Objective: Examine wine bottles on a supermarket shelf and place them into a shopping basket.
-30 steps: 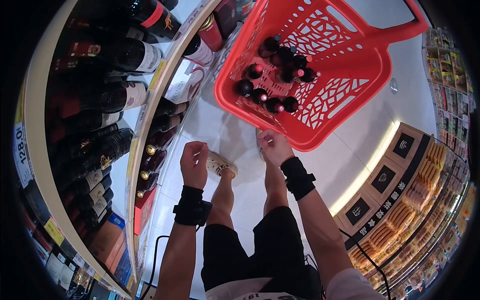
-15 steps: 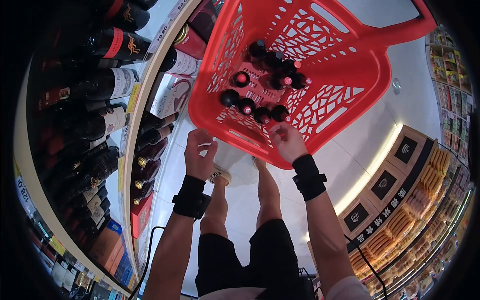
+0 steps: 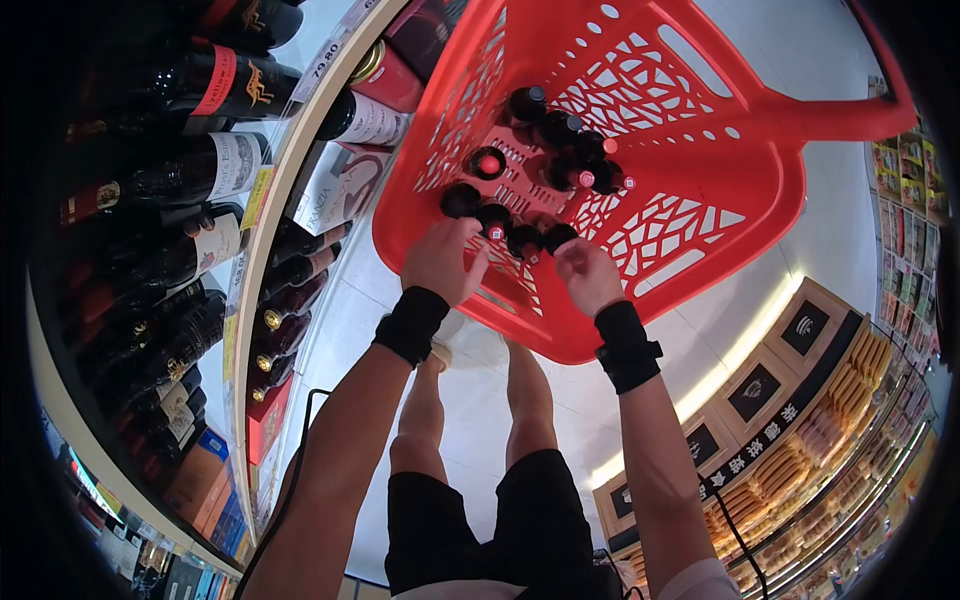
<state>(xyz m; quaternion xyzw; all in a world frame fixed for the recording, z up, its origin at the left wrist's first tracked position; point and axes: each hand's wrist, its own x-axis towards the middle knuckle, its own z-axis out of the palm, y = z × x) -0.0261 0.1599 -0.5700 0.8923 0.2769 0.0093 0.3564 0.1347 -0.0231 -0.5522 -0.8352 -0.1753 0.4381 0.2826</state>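
Note:
A red shopping basket holds several dark bottles, some with red caps. My left hand reaches over its near-left rim, thumb apart from the fingers and nothing visible in it. Just beyond those fingertips are a dark bottle and a red-capped bottle. My right hand is over the near rim, fingers curled closed at the top of a dark bottle, whose cap they hide. Another bottle stands between my hands. Farther inside, a red-capped bottle stands apart from a cluster of bottles.
On the left, a shelf holds wine bottles lying on their sides, with price tags along its edge. A bakery display curves along the right. Pale floor tiles lie under my legs.
My left hand has moved up and right, from outside the basket to over its rim. My right hand has shifted slightly right, its fingers now covering the nearest bottle's cap. The basket appears larger.

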